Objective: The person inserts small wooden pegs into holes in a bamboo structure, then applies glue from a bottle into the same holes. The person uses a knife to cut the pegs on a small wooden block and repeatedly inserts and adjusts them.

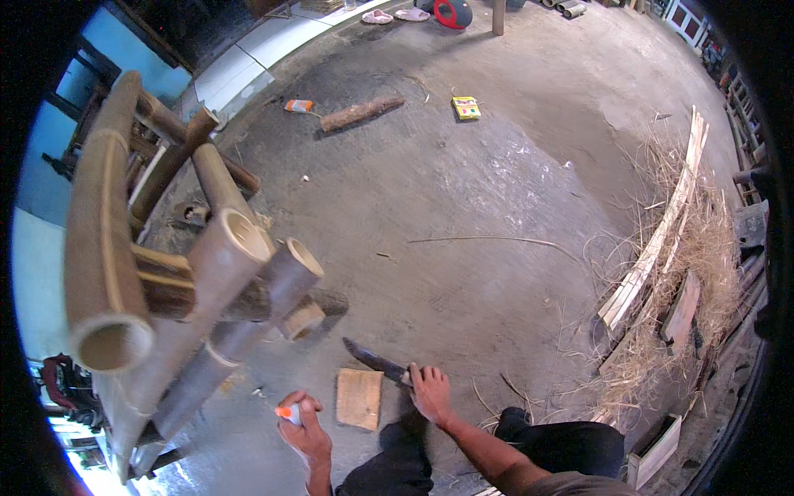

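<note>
My left hand is closed around a small white bottle with an orange tip, which looks like a glue bottle. Lower middle, my right hand has its fingers over the handle of a machete. The machete's dark, curved blade points away to the left, low over the floor or on it; I cannot tell which. Between my two hands lies a flat square piece of wood, touched by neither.
A bamboo frame of thick poles rises at the left. Pale split strips and a heap of shavings lie at the right. Farther off on the floor are a wooden stick, a yellow packet and an orange packet.
</note>
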